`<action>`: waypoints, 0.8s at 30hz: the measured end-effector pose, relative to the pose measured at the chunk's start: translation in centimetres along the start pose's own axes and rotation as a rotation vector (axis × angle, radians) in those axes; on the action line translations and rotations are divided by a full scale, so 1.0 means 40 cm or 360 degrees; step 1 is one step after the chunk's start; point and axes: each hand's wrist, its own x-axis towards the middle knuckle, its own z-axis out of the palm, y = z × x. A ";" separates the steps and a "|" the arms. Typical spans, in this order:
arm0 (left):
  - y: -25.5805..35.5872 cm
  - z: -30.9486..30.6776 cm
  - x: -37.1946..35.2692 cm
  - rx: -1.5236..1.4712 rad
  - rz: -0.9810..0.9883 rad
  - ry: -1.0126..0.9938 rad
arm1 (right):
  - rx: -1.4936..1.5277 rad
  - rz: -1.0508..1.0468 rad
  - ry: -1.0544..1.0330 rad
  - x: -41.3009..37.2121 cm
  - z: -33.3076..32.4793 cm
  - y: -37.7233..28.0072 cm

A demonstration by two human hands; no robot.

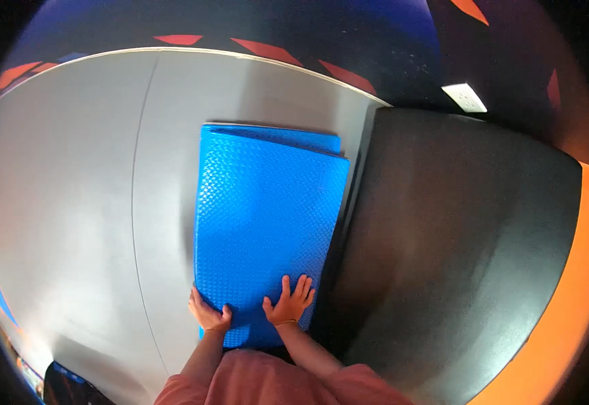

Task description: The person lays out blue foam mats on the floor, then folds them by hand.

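Note:
A blue textured folding mat [267, 209] lies folded in front of me, its top panel slightly askew so that a lower layer shows along the far edge. My left hand [208, 314] grips the mat's near left edge, thumb on the upper surface and fingers at the side. On the near right part of the same panel, my right hand [290, 305] rests flat with its fingers spread. The underside of the mat is hidden.
Grey padded flooring [78, 202] with a seam extends left. A large black padded block [463, 250] stands close along the mat's right side. Beyond are a dark wall with red shapes and a white power outlet [465, 98]. A dark object [68, 386] sits at lower left.

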 end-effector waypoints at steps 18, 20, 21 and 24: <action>0.000 -0.001 0.010 0.0089 0.0139 0.0051 | -0.0064 -0.0105 0.0123 0.006 -0.007 -0.006; -0.006 0.003 0.007 0.0092 0.0143 0.0050 | -0.0055 -0.0095 0.0060 0.003 -0.005 -0.001; -0.007 0.003 0.009 0.0092 0.0135 0.0048 | -0.0052 -0.0086 0.0066 0.001 0.002 0.000; -0.002 0.001 0.014 0.0083 0.0137 0.0041 | -0.0040 -0.0091 0.0128 -0.005 0.011 0.007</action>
